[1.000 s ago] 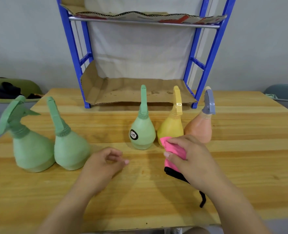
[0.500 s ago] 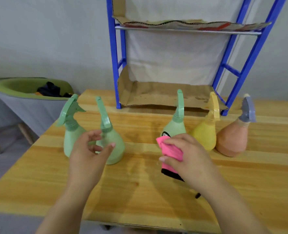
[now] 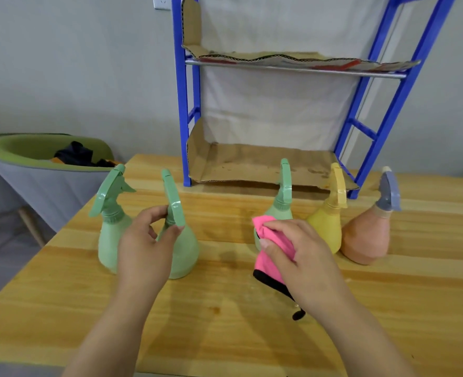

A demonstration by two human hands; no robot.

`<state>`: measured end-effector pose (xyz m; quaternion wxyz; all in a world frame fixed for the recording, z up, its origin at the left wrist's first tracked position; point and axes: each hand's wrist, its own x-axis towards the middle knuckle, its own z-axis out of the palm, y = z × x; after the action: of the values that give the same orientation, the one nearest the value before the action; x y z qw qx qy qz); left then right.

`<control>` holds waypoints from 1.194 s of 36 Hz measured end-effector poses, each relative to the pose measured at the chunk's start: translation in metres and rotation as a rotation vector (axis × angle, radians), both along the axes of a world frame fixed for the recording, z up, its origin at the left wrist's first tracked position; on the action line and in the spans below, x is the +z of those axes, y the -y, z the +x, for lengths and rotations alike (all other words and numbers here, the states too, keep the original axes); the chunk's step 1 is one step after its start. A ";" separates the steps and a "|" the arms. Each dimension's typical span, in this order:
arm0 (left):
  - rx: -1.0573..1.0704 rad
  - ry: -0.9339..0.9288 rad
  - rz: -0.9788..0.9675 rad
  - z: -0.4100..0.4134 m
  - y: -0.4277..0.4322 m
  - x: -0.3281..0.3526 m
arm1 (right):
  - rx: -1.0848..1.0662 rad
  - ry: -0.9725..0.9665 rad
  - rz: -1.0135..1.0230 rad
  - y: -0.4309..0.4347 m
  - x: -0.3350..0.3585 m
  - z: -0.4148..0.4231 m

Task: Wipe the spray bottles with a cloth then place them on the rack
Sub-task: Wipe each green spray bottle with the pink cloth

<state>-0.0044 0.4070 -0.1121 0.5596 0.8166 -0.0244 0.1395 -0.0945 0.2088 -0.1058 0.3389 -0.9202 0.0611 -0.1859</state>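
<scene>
Left hand (image 3: 143, 246): fingers and thumb curled round the neck of the second green spray bottle (image 3: 184, 251), just below its trigger lever.
Second green spray bottle: upright on the worktop (image 3: 225, 330), near the left end.
Right hand (image 3: 309, 259): gripping a bunched pink cloth (image 3: 271, 259), black-edged end hanging toward the worktop.
Pink cloth: in front of the third green spray bottle (image 3: 284, 197), partly hiding it.
First green spray bottle (image 3: 110, 235): upright, just left of the second.
Yellow spray bottle (image 3: 327, 227): upright, just right of the third green one.
Peach spray bottle (image 3: 366, 240): grey-blue trigger head, rightmost in the row.
Rack (image 3: 182, 104): blue frame at the back of the worktop, shelves lined with cardboard (image 3: 252, 164).
</scene>
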 end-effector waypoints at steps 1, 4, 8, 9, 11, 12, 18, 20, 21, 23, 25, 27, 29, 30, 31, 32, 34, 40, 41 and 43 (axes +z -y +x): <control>-0.010 0.002 -0.001 -0.003 0.001 0.000 | 0.000 0.007 0.000 0.001 -0.001 -0.001; -0.054 0.004 -0.009 -0.011 0.004 -0.002 | -0.001 0.015 0.009 0.004 -0.002 -0.005; -0.126 -0.006 0.001 -0.022 0.009 -0.002 | 0.000 0.028 0.028 0.008 -0.001 -0.011; -0.150 -0.009 -0.002 -0.025 0.010 -0.002 | 0.000 0.030 0.034 0.009 -0.001 -0.012; -0.201 -0.016 -0.021 -0.032 0.014 -0.002 | -0.004 0.037 0.055 0.011 0.000 -0.015; -0.224 -0.020 -0.035 -0.036 0.017 -0.002 | -0.008 0.043 0.064 0.012 0.000 -0.017; -0.325 0.001 -0.060 -0.051 0.029 -0.007 | 0.004 0.101 0.123 0.014 0.002 -0.024; -0.351 0.002 -0.072 -0.054 0.032 -0.009 | 0.029 0.140 0.144 0.013 0.006 -0.025; -0.362 -0.001 -0.080 -0.054 0.032 -0.009 | 0.049 0.165 0.148 0.011 0.009 -0.025; -0.376 -0.013 -0.102 -0.054 0.032 -0.011 | 0.099 0.214 0.135 0.009 0.016 -0.023; -0.381 -0.031 -0.115 -0.052 0.031 -0.012 | 0.141 0.260 0.113 0.007 0.024 -0.019; -0.384 -0.047 -0.113 -0.051 0.029 -0.013 | 0.178 0.303 0.077 0.005 0.030 -0.012; -0.397 -0.062 -0.113 -0.050 0.028 -0.014 | 0.210 0.331 0.002 0.004 0.037 -0.004; -0.404 -0.070 -0.111 -0.050 0.027 -0.014 | 0.224 0.340 -0.046 0.004 0.040 0.000; -0.410 -0.078 -0.113 -0.050 0.026 -0.014 | 0.235 0.345 -0.095 0.003 0.043 0.005; -0.413 -0.085 -0.116 -0.050 0.026 -0.015 | 0.246 0.350 -0.144 0.002 0.045 0.009; -0.419 -0.087 -0.117 -0.049 0.025 -0.015 | 0.272 0.362 -0.237 0.001 0.047 0.018; -0.434 -0.027 -0.089 -0.046 0.025 -0.018 | 0.370 0.376 -0.386 0.006 0.041 0.021; -0.438 -0.020 -0.087 -0.046 0.024 -0.019 | 0.392 0.391 -0.393 0.007 0.039 0.017; -0.448 -0.011 -0.100 -0.044 0.024 -0.021 | 0.441 0.429 -0.416 0.007 0.035 0.009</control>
<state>-0.0485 0.3833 -0.1329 0.6164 0.7628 -0.1950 0.0082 -0.0854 0.2020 -0.0710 0.1819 -0.9005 -0.2503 -0.3055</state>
